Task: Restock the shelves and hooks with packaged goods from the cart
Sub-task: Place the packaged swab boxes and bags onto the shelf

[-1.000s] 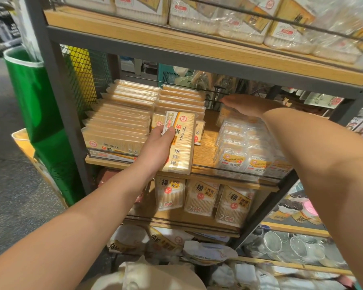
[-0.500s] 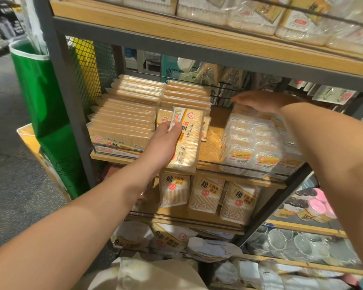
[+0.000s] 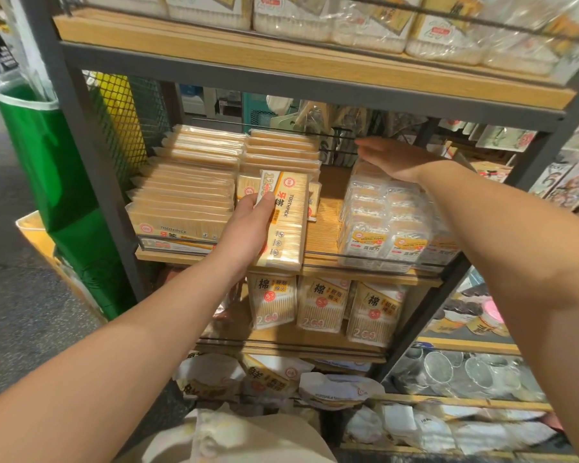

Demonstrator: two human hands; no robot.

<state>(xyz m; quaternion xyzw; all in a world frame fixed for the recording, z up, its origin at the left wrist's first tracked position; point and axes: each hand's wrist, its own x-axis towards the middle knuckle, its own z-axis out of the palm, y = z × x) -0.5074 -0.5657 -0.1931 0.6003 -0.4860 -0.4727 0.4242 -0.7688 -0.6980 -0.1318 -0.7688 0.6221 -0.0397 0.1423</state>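
While gripping: left hand (image 3: 244, 228) clamps toothpick pack (image 3: 286, 222) upright at shelf (image 3: 325, 228) front.
Right hand (image 3: 395, 158): flat, fingers straight, atop floss packs (image 3: 381, 222) at two o'clock.

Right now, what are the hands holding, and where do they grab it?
The left hand grips a toothpick pack by its upper left edge. The right hand holds nothing; it lies flat on the dental floss packs.

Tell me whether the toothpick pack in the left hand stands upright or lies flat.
Upright: the toothpick pack stands on end at the shelf's front, printed face outward, gripped by the left hand.
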